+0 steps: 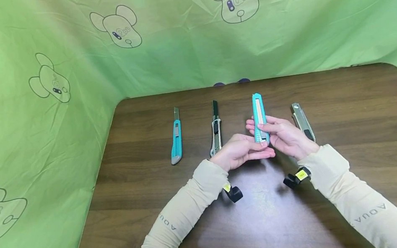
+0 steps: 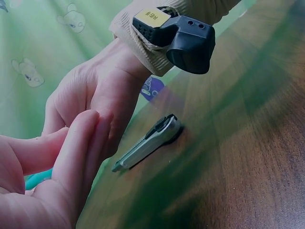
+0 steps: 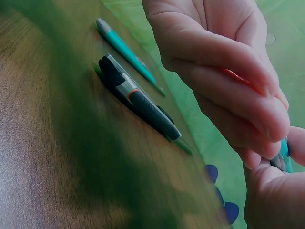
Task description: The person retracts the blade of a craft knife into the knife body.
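Note:
A teal utility knife point(image 1: 259, 115) is held above the table between both hands, its tip pointing away and no blade showing. My left hand point(image 1: 241, 151) pinches its near end between thumb and fingers. Around its right side and underneath, my right hand point(image 1: 286, 133) grips it, thumb on the front. In the left wrist view only a sliver of the teal knife point(image 2: 39, 179) shows behind the fingers. The right wrist view also hides most of it, leaving a bit of teal point(image 3: 284, 155) beside the fingers.
On the wooden table point(image 1: 148, 199) lie a slim teal utility knife point(image 1: 176, 142) and a silver-black one point(image 1: 216, 132), both with blades out, at left. A grey utility knife point(image 1: 301, 120) lies by the right wrist. Green printed cloth point(image 1: 181, 54) hangs behind.

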{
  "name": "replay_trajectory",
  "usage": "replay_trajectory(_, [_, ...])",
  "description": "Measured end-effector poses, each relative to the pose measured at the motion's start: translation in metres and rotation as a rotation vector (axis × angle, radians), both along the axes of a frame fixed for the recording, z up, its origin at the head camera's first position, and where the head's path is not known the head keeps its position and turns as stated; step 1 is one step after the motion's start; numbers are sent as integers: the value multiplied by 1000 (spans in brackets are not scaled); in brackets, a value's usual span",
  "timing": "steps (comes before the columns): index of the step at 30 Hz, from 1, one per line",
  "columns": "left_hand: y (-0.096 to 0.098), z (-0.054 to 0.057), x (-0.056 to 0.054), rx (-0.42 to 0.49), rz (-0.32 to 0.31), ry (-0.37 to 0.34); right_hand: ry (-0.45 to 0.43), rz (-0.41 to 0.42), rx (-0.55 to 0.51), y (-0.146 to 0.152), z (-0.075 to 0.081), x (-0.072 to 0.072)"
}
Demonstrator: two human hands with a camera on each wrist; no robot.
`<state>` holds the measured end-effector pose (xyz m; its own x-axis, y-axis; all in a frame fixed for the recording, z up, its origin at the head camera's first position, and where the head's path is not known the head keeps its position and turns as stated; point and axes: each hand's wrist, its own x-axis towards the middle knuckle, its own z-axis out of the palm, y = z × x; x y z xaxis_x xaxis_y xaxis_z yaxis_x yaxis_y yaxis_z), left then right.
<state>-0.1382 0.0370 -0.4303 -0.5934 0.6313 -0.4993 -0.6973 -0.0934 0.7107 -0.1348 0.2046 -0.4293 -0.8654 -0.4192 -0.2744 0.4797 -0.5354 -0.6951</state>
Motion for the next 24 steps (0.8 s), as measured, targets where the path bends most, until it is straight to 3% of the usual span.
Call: replay_trajectory(24, [-1, 1, 0, 9, 24, -18, 114, 30, -29, 0, -2, 2])
